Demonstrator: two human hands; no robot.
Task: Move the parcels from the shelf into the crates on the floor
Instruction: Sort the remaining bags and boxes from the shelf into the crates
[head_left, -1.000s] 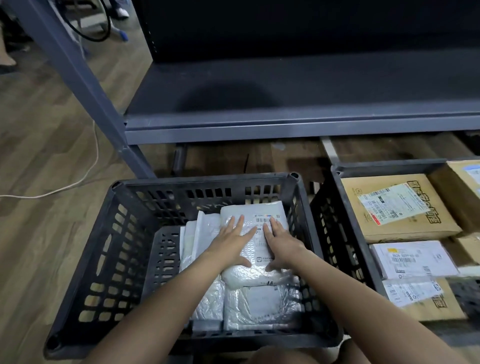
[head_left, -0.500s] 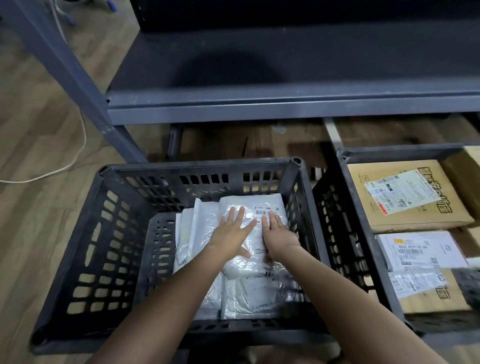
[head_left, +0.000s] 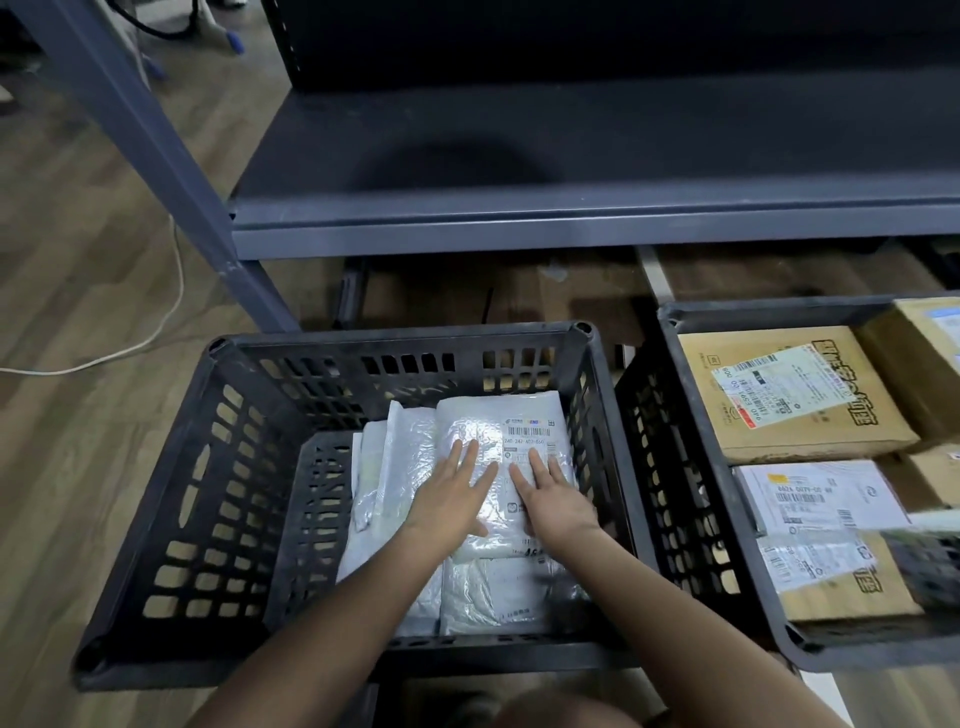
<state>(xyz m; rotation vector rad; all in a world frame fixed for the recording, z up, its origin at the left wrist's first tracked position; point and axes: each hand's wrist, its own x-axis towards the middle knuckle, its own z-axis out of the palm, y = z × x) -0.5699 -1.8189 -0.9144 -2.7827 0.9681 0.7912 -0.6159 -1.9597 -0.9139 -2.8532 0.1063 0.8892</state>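
Note:
A white plastic-wrapped parcel (head_left: 519, 431) with a barcode label lies on top of other white parcels (head_left: 400, 467) inside the black slatted crate (head_left: 208, 467) on the floor. My left hand (head_left: 452, 493) and my right hand (head_left: 556, 499) both press flat on that top parcel, fingers straight and side by side. The dark grey shelf (head_left: 571, 156) above the crate shows no parcels in the part I see.
A second black crate (head_left: 691, 467) at the right holds cardboard boxes (head_left: 779, 395) and labelled packets (head_left: 815, 499). A grey shelf post (head_left: 156, 156) slants down at the left. A white cable (head_left: 156, 327) runs over the wooden floor.
Both hands stay pressed flat on the top parcel. My head has shifted slightly, so the crate sits a little differently in view.

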